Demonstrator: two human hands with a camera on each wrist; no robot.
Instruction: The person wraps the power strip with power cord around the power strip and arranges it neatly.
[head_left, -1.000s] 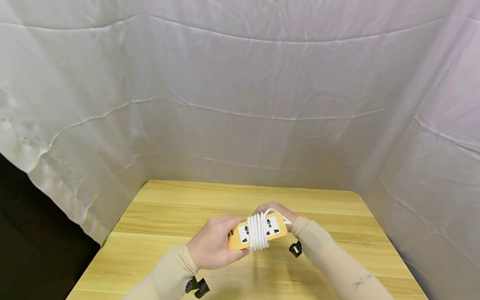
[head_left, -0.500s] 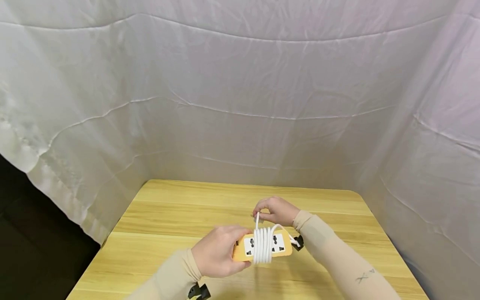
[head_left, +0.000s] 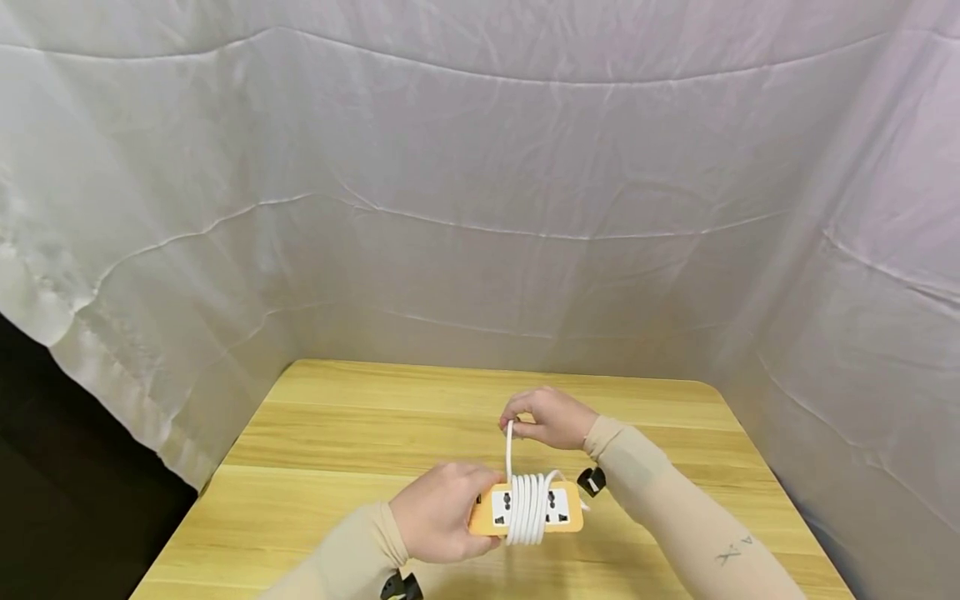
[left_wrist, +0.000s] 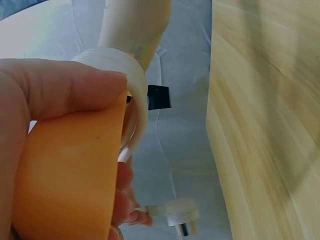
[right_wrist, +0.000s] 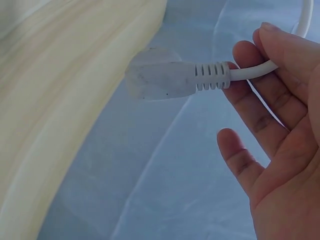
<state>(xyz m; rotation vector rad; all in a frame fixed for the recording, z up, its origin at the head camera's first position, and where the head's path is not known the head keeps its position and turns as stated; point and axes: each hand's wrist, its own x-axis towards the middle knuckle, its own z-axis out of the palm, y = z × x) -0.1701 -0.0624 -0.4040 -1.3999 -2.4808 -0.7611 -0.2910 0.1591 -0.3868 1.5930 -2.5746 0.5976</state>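
An orange power strip [head_left: 486, 518] with white socket panels is held above the table, its left end gripped by my left hand [head_left: 444, 512]. Several turns of white cord [head_left: 528, 508] wrap its middle. My right hand [head_left: 551, 418], just beyond the strip, pinches the cord's free length, which rises from the turns. In the right wrist view the cord passes between thumb and fingers to a white plug [right_wrist: 162, 77], which hangs past the fingertips. The left wrist view shows the left thumb [left_wrist: 75, 87] on the strip's orange end, with the plug's prongs [left_wrist: 183, 229] farther off.
The wooden table [head_left: 360, 417] lies under both hands. Pale grey curtains [head_left: 525, 208] enclose its back and sides, and a dark gap [head_left: 67, 467] shows at the left. Each wrist carries a small black camera mount [head_left: 592, 481].
The right hand has come round to the strip's far side and drawn the cord up off it. The left hand and strip have shifted slightly nearer and right, and the strip has levelled.
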